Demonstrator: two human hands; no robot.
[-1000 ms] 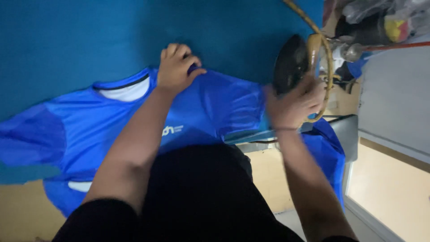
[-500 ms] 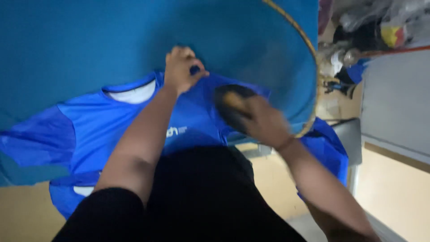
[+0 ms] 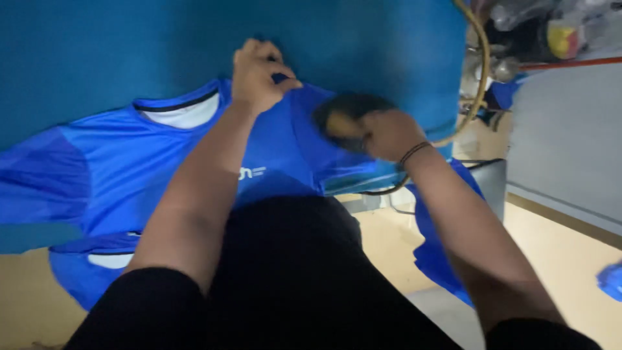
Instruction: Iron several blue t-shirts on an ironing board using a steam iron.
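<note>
A blue sports shirt [image 3: 162,162] with a white and black collar lies flat on a teal ironing surface [image 3: 129,52]. My left hand [image 3: 258,74] pinches the shirt's fabric near the shoulder, beside the collar. My right hand [image 3: 382,133] grips the handle of a dark iron [image 3: 343,116] that rests face down on the shirt's right side. The iron's braided cord [image 3: 481,71] curves up and away to the right. Part of the shirt hangs off the front edge on the right [image 3: 440,240].
A grey cabinet or table [image 3: 570,142] stands to the right, with cluttered items [image 3: 551,26] behind it. The floor [image 3: 583,259] below is beige. A scrap of blue cloth [image 3: 612,279] lies at the far right edge. My dark clothing fills the lower middle.
My right hand brought the iron from its upright spot at the right edge down onto the shirt and slid it left. My left hand stayed pinching the fabric by the collar.
</note>
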